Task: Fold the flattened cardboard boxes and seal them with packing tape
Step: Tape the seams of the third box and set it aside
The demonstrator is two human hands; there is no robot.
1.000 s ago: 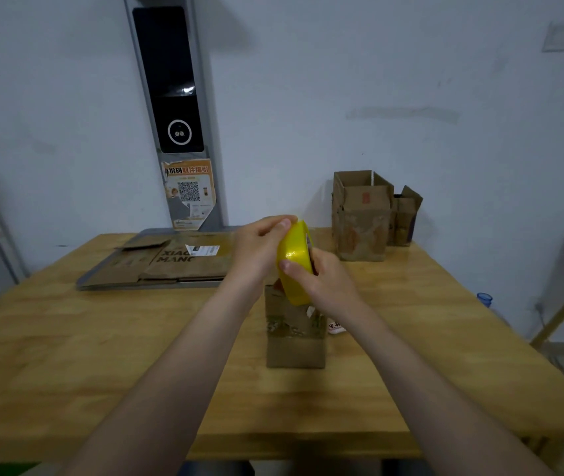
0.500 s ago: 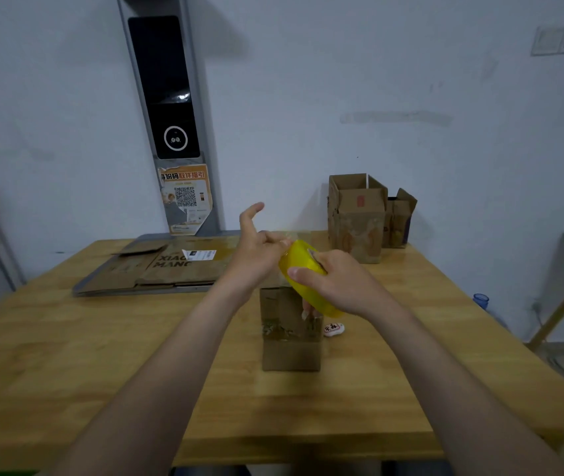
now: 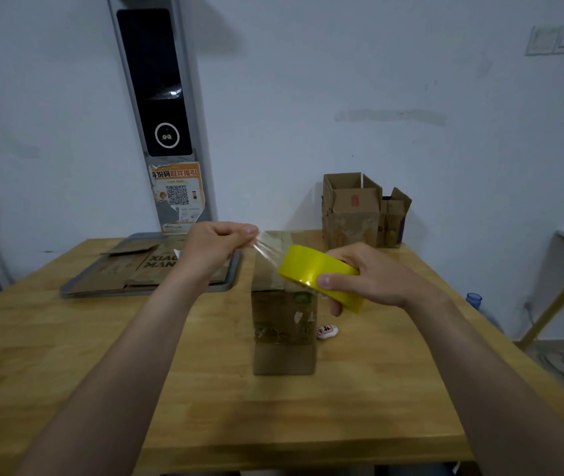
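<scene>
1. The fingertips (image 3: 247, 231) of my left hand (image 3: 215, 249) are closed in a narrow pinch on the free end of the clear strip (image 3: 268, 250). The other fingers are curled in.
2. My right hand (image 3: 373, 280) grips the yellow tape roll (image 3: 314, 273), with the thumb on the outer face and the fingers wrapped under it. I cannot see if a finger goes through the core.
3. The strip is stretched in the air between both hands and slopes from the upper left down to the roll on the right.
4. The upright box (image 3: 284, 331) stands in the middle of the table (image 3: 101, 355), below the strip and a little behind it. The roll is over the near right corner of its top, so the right hand is the nearer one. The left hand is off to the left of the box.
5. I judge that the box top is longer going away from me, with old tape along that line, while my strip lies across it. The strip probably must turn before it goes down.
6. Further out, flattened boxes (image 3: 143, 269) lie on a grey tray (image 3: 143, 292) toward the far left corner. Folded boxes (image 3: 352, 214) stand at the far edge, toward the right. A small white thing (image 3: 327, 331) lies just beside the box, on its right.
</scene>
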